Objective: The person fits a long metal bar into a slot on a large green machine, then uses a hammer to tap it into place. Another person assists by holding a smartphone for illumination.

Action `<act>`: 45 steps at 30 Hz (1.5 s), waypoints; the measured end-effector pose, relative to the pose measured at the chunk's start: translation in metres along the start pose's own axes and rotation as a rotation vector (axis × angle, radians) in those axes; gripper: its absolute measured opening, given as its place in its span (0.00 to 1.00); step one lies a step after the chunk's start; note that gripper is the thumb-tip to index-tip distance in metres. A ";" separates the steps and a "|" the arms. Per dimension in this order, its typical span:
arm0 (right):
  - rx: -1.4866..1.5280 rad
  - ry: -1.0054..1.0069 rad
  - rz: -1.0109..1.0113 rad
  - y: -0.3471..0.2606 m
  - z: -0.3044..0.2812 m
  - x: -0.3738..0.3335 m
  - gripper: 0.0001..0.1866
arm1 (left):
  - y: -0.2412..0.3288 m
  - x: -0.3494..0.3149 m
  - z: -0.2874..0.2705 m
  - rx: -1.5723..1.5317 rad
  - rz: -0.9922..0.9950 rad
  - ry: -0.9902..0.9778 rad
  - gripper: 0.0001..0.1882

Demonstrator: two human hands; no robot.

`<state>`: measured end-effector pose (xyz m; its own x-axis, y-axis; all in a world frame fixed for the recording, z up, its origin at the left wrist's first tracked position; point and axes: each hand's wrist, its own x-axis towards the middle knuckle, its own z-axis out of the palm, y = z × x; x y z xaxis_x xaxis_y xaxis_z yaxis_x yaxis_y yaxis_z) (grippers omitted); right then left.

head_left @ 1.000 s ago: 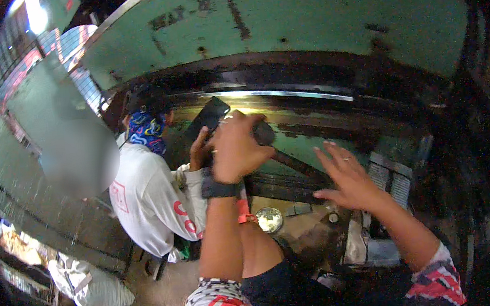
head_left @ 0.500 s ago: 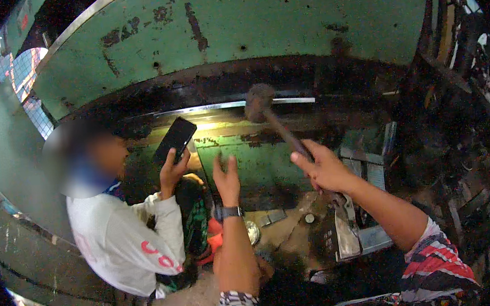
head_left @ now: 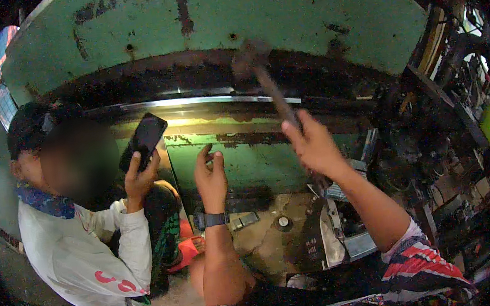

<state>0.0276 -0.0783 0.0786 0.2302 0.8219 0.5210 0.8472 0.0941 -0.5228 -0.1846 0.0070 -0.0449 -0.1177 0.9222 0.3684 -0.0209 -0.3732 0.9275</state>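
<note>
My right hand (head_left: 317,147) is closed round the handle of a hammer (head_left: 275,94), whose heavy head is raised in front of the green machine and blurred by motion. My left hand (head_left: 210,179), with a dark watch (head_left: 212,220) on its wrist, is held up before the lower green panel (head_left: 245,159). Its fingers are loosely bent and apart, and nothing shows in them. Beyond both hands a long bright metal strip (head_left: 204,101) runs across the machine, under its large worn upper plate (head_left: 297,18).
At the left a co-worker in a white sleeve (head_left: 133,243) crouches and holds a phone (head_left: 148,137), close to the lit strip. On the floor are a small round item (head_left: 283,223) and a flat grey piece (head_left: 244,220). Dark cluttered parts stand at the right.
The hammer head has risen toward the upper plate. My left hand's fingers have bent a little more. The whole view has shifted, so the co-worker and phone appear further left.
</note>
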 end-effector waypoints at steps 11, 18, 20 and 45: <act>-0.108 -0.057 0.135 0.037 0.023 -0.003 0.23 | 0.012 0.018 0.009 -0.041 -0.032 0.008 0.21; 0.073 0.093 0.008 -0.020 -0.025 0.042 0.20 | -0.004 0.011 0.001 -0.056 -0.086 0.016 0.22; 0.025 0.208 -0.086 -0.018 0.002 0.040 0.21 | 0.002 0.014 -0.002 -0.048 -0.105 0.012 0.22; -0.084 0.025 0.291 0.021 0.002 -0.010 0.23 | -0.003 0.032 -0.015 0.040 -0.019 -0.039 0.20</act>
<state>0.0421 -0.0836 0.0612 0.4794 0.7937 0.3745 0.7806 -0.1907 -0.5952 -0.2036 0.0364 -0.0369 -0.0787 0.9325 0.3526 0.0169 -0.3524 0.9357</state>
